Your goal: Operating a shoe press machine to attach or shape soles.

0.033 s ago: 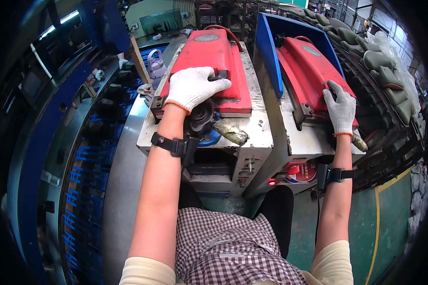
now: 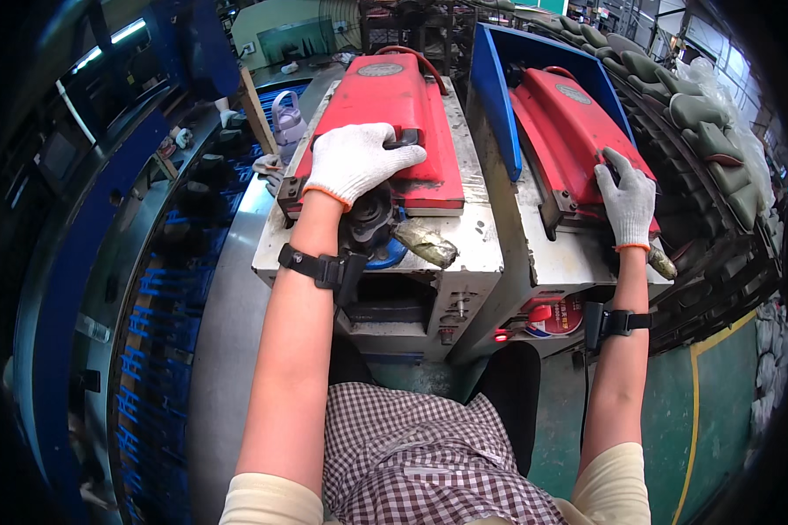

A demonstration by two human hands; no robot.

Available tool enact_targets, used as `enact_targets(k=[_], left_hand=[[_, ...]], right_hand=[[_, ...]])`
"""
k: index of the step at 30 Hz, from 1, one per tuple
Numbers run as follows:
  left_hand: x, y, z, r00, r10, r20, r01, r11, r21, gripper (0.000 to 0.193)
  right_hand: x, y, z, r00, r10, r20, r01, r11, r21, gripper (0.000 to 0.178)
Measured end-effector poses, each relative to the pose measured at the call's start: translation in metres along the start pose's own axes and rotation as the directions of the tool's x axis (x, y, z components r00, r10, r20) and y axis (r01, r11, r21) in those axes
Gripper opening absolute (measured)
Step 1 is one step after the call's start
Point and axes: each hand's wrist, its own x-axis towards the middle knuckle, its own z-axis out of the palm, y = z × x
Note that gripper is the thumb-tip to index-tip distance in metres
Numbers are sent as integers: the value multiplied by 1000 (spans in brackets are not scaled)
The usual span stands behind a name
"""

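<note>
Gloved left hand on left red cover; gloved right hand on right red cover. Can't see if either squeezes.

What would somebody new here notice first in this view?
Probably the left red cover and the right red cover, bright atop pale machines ahead. Next, the gloved left hand and gloved right hand, one at each cover's near end. At the lower middle, a checked apron stands out too.
</note>
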Motion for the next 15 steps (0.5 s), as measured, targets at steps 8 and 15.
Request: enact_targets(k=[8,15], left_hand=[[1,0,2,1000,15,-6,-15,1000,16,62],[0,-4,2,1000,22,-5,-22,1000,23,62]], right_hand=[[0,0,1,1000,0,-6,0,1000,-9,37],[0,-1,1,1000,0,5,0,1000,-19,38]])
